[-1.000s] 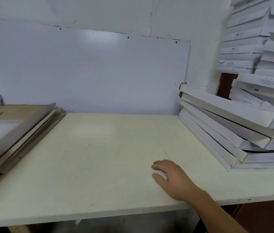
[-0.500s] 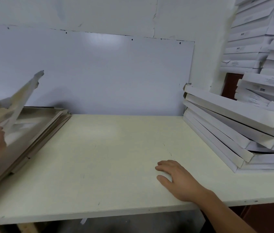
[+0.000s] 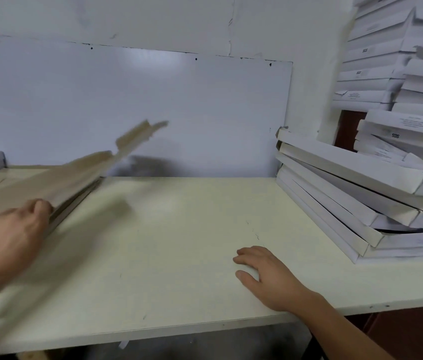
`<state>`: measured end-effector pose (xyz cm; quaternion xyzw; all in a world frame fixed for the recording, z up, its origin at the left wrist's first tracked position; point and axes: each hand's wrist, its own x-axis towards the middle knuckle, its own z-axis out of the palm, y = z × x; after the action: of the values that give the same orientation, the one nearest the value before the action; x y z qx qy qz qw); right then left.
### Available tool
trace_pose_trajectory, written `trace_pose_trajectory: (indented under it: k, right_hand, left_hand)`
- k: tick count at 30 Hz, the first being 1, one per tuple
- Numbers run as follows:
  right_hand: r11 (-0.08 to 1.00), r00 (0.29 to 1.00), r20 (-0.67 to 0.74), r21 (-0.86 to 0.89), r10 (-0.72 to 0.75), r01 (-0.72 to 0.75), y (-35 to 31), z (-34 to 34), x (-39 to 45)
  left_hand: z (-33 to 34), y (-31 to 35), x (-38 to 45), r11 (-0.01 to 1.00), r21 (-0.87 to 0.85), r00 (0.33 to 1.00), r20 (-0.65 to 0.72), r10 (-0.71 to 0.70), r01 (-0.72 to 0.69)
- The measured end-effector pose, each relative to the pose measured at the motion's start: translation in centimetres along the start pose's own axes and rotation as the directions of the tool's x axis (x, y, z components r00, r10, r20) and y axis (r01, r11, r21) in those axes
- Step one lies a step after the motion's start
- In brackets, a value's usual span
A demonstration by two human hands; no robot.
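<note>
**One-handed lift in progress**

Since the earlier frame the flat carton blank [image 3: 75,172] has been swung rightward, aslant above the left-hand pile [image 3: 18,170], gripped at its near edge by the left hand [image 3: 12,229]. The right hand [image 3: 267,276] is laid flat on the table [image 3: 179,229], fingers relaxed. Held one-handed, the blank may buckle or slip. The grip is blurred; the pile is cut off

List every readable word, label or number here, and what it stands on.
"SGS" or similar, uncertain: logo on a white box side, right stack.
Same logo on two upper boxes: too blurred.
Small print on box labels: unreadable.
On the cardboard: none.
</note>
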<state>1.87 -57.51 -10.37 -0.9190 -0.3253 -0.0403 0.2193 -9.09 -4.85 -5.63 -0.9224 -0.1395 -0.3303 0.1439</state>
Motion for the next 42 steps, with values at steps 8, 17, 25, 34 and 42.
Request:
trace_pose_trajectory:
  k: [8,17,25,34,42]
  right_hand:
    - [0.996,0.972,-0.216,-0.012,-0.093,0.092,-1.2,-0.3,-0.4]
    - [0.917,0.938,-0.140,-0.298,-0.318,0.266,-3.7,-1.1,-1.0]
    - [0.937,0.993,0.045,-0.327,-0.112,0.121,-5.8,-1.9,-1.1]
    - [0.966,0.991,0.132,-0.257,0.019,0.016,-4.8,-2.6,1.2]
    - [0.988,0.963,0.258,-0.109,-0.080,0.111,-7.8,1.3,2.4]
  left_hand:
    - [-7.5,12.7,-5.4,0.921,-0.051,0.923,-0.025,0.385,-0.386]
    - [-7.8,16.9,-7.4,0.791,-0.190,0.812,-0.086,0.577,-0.582]
    - [-7.8,16.8,-7.7,0.800,-0.437,0.883,0.028,0.469,-0.411]
    - [-5.2,12.9,-7.6,0.935,-0.344,0.944,0.274,0.186,-0.084]
    - [-8.6,19.3,-6.8,0.827,-0.465,0.844,0.259,0.469,-0.316]
